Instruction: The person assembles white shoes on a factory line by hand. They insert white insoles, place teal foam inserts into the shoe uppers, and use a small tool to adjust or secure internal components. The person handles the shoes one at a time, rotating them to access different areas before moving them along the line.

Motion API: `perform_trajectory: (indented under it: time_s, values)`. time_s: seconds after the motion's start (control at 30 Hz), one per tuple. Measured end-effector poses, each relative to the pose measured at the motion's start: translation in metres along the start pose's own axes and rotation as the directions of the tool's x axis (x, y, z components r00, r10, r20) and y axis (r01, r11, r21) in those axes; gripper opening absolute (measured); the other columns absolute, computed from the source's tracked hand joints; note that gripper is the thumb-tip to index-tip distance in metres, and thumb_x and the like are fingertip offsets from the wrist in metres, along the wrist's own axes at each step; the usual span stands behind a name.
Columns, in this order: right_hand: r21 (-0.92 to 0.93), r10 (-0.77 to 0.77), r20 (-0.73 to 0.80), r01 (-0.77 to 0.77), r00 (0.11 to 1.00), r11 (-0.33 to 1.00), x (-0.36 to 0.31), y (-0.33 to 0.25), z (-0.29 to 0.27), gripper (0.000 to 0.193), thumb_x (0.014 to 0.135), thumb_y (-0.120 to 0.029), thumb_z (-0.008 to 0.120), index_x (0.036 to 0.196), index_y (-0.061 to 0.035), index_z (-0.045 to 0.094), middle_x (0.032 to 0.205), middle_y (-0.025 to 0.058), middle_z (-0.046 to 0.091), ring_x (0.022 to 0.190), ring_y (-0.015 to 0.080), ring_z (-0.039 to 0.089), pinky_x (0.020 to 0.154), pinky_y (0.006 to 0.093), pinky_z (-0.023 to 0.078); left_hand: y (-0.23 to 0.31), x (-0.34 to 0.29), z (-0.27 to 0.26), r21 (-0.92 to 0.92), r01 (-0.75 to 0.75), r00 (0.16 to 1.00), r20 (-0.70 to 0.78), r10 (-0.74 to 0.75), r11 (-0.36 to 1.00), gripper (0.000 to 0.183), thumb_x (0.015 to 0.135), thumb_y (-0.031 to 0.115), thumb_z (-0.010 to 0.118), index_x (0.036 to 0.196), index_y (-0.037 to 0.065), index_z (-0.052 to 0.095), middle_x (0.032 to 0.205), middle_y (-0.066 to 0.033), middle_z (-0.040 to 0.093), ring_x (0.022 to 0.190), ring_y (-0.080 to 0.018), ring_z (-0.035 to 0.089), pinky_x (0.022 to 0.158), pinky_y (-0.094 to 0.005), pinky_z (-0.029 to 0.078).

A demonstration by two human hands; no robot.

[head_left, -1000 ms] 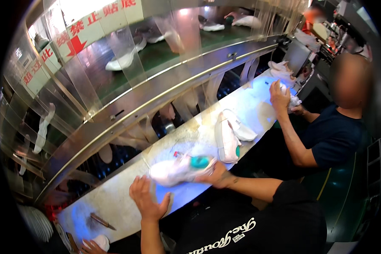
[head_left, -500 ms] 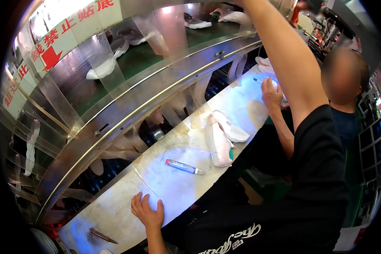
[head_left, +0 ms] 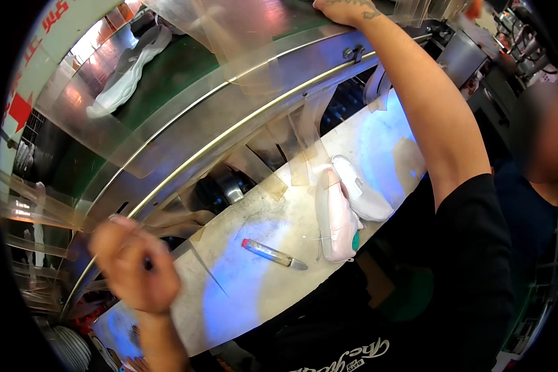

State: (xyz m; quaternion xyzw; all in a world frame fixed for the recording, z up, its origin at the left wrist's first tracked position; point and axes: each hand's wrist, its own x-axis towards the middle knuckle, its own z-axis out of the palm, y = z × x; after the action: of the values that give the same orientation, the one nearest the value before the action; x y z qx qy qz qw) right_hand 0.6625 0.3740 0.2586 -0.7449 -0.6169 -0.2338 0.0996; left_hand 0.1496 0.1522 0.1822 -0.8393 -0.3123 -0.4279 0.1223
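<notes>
Smudged and blue-lit, the bench [head_left: 248, 301] bears two shoes [head_left: 336, 223] — green belt [head_left: 156, 98] beyond.

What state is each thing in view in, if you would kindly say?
Left hand: raised, blurred, fingers bent
Right hand: extended over green belt, partly out of frame
Tool: lying flat
Pink shoe: on bench
White sole: beside pink shoe
Bench: partly lit blue

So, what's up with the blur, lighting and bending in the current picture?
Head view: motion blur smears the left grip, while the red-ended tool looks fairly crisp; head view: blue light patches the pale worktable; head view: fisheye distortion bows the metal rail.
</notes>
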Motion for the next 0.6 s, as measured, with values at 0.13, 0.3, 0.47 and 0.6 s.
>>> perform_trajectory:
  time_s: [0.13, 0.3, 0.47, 0.6]
  values:
    - [-0.307, -0.423, 0.092, 0.430, 0.902, 0.849, 0.065, 0.014, 0.049, 0.035, 0.098, -0.025, 0.059, 0.120, -0.0130, 0.083, 0.124, 0.0145, 0.080, 0.119, 0.0363, 0.075, 0.107, 0.0455, 0.057, -0.061, 0.096, 0.000, 0.289, 0.042, 0.995, 0.073, -0.065, 0.957, 0.032, 0.104, 0.004, 0.067, 0.136, 0.001, 0.068, 0.139, -0.0219, 0.069, 0.127, -0.0401, 0.065, 0.113, -0.0488, 0.048]
    - [0.419, -0.264, 0.144, 0.183, 0.954, 0.889, 0.086, -0.035, 0.048, 0.043, 0.094, -0.033, 0.076, 0.133, -0.0146, 0.077, 0.136, 0.0195, 0.075, 0.130, 0.0368, 0.070, 0.111, 0.0447, 0.055, -0.122, 0.147, 0.032, 0.182, 0.315, 0.819, 0.443, -0.364, 0.931, 0.034, 0.104, 0.014, 0.070, 0.134, -0.001, 0.073, 0.140, -0.0255, 0.069, 0.131, -0.0434, 0.065, 0.111, -0.0463, 0.050]
    - [0.468, -0.488, 0.034, 0.417, 0.872, 0.779, 0.044, -0.134, -0.021, 0.038, 0.091, -0.023, 0.069, 0.127, -0.0167, 0.081, 0.131, 0.0119, 0.079, 0.128, 0.0281, 0.072, 0.110, 0.0417, 0.056, -0.148, 0.141, 0.008, 0.537, 0.295, 0.762, 0.366, -0.534, 0.790, 0.029, 0.103, 0.019, 0.071, 0.119, -0.004, 0.079, 0.114, -0.0279, 0.074, 0.110, -0.0478, 0.069, 0.098, -0.0509, 0.053]
    - [0.332, -0.733, -0.152, 0.733, 0.663, 0.594, 0.040, -0.274, -0.031, 0.033, 0.096, -0.033, 0.071, 0.122, -0.0144, 0.077, 0.114, 0.0090, 0.078, 0.111, 0.0268, 0.074, 0.101, 0.0436, 0.057, -0.163, 0.096, -0.050, 0.497, 0.318, 0.859, 0.209, -0.467, 0.807, 0.034, 0.108, 0.021, 0.068, 0.132, -0.004, 0.072, 0.125, -0.0247, 0.071, 0.116, -0.0438, 0.069, 0.104, -0.0469, 0.053]
